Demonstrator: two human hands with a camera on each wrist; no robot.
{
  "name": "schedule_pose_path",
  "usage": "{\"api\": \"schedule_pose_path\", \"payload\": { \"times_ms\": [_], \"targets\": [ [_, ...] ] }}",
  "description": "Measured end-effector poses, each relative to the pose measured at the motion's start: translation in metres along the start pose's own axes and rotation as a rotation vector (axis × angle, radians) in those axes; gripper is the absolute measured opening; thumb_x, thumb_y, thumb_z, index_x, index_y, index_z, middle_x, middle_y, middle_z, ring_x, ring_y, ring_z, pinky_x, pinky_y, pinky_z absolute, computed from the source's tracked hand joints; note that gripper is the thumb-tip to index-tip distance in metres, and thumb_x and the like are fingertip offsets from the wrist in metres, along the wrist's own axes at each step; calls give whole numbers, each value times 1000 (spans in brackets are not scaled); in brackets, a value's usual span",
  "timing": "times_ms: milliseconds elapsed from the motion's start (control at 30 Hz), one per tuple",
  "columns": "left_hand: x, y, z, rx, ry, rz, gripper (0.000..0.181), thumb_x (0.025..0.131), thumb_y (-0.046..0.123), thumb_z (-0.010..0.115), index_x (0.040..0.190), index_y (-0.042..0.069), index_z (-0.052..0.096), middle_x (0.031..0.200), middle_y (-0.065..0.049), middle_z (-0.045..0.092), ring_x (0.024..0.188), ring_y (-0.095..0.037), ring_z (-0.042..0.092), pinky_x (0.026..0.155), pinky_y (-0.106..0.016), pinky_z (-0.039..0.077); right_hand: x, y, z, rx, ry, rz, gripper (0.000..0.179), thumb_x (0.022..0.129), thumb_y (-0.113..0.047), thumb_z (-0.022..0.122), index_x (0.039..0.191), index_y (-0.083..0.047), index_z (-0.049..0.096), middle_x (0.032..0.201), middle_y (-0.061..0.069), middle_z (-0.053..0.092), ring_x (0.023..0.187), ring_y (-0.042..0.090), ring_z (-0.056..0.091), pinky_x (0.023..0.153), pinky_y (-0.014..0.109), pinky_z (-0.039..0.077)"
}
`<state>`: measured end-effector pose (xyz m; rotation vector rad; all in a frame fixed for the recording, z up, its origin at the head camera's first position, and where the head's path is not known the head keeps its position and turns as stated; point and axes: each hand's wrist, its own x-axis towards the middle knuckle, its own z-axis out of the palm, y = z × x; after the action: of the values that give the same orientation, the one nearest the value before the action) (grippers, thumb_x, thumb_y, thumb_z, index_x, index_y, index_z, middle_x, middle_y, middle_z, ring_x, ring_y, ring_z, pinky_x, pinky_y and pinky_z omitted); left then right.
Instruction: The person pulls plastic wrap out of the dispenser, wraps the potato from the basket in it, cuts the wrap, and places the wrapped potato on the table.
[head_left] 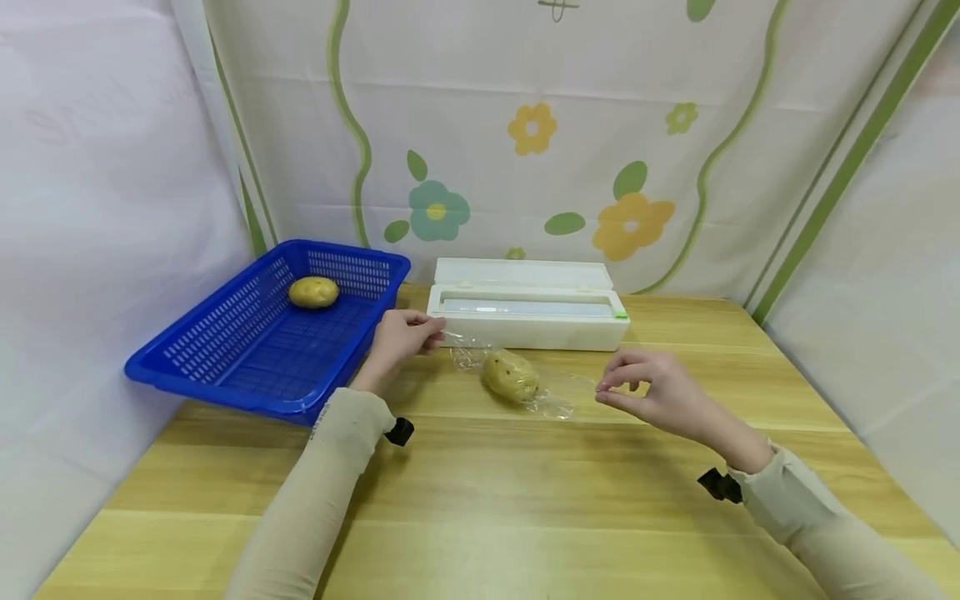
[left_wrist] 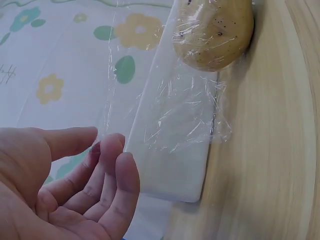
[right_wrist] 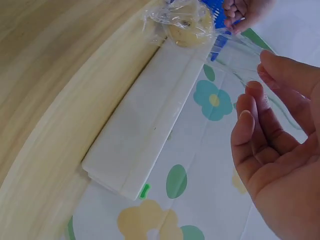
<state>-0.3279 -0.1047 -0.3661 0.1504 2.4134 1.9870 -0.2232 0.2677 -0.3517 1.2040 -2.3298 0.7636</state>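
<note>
A potato [head_left: 510, 377] sits mid-table with clear plastic wrap [head_left: 553, 407] over and around it. My left hand [head_left: 403, 337] pinches an edge of the wrap between thumb and fingertips, left of the potato. On the other side my right hand [head_left: 654, 393] pinches another edge, and the film stretches thinly toward its fingertips. In the left wrist view the crinkled film [left_wrist: 185, 110] hangs off the potato [left_wrist: 215, 35]. From the right wrist, the film [right_wrist: 240, 55] spans from the potato [right_wrist: 187, 27] to my thumb and finger.
Behind the potato stands a white wrap dispenser box [head_left: 540, 335], its lid raised and a roll inside. A blue plastic basket [head_left: 225, 393] at the left holds another potato [head_left: 313, 292]. A patterned cloth wall [head_left: 480, 150] closes off the back of the wooden table [head_left: 480, 517].
</note>
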Motion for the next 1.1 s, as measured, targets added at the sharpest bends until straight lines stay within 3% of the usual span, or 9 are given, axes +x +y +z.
{"api": "schedule_pose_path", "payload": {
  "times_ms": [167,333,533,667,933,1100],
  "targets": [
    [2,-5,-3,-35,10,-45,33,92,20,73,105,-11,70,88,-18,72,86,-37,69,77,-42,57,-2,-2,8,-48,-12,-87,26,69,0,87,83,-18,75,91,-6,63,75,11,59,63,20,47],
    [4,-12,-5,39,22,-78,24,87,15,77,98,-6,75,83,-13,73,77,-27,71,78,-42,56,1,-5,18,-39,-61,-123,25,71,-1,86,80,-20,73,100,-1,67,89,16,63,74,23,50],
    [9,-17,-3,126,0,-58,14,85,6,77,96,-4,76,82,-15,72,74,-28,71,75,-44,57,4,-8,28,-136,-250,-188,20,72,-3,84,73,-18,71,103,-5,71,95,17,63,87,44,45],
    [13,-19,0,232,8,-31,11,84,6,79,91,-1,77,76,-12,72,65,-23,70,68,-41,58,6,-9,31,-215,-344,-227,19,71,-3,84,72,-16,70,100,-4,71,93,18,62,86,47,44],
    [20,-27,5,350,1,0,6,81,4,80,85,1,78,70,-7,70,57,-16,66,53,-24,52,10,-4,34,-319,-356,-240,19,67,4,81,64,-12,70,93,1,73,86,22,64,82,48,46],
    [19,-30,9,345,-15,-8,6,81,2,79,85,-2,77,70,-8,70,57,-17,66,56,-29,55,9,6,36,-358,-350,-244,25,67,11,72,60,-13,66,90,2,73,83,22,64,82,47,48]
  ]
}}
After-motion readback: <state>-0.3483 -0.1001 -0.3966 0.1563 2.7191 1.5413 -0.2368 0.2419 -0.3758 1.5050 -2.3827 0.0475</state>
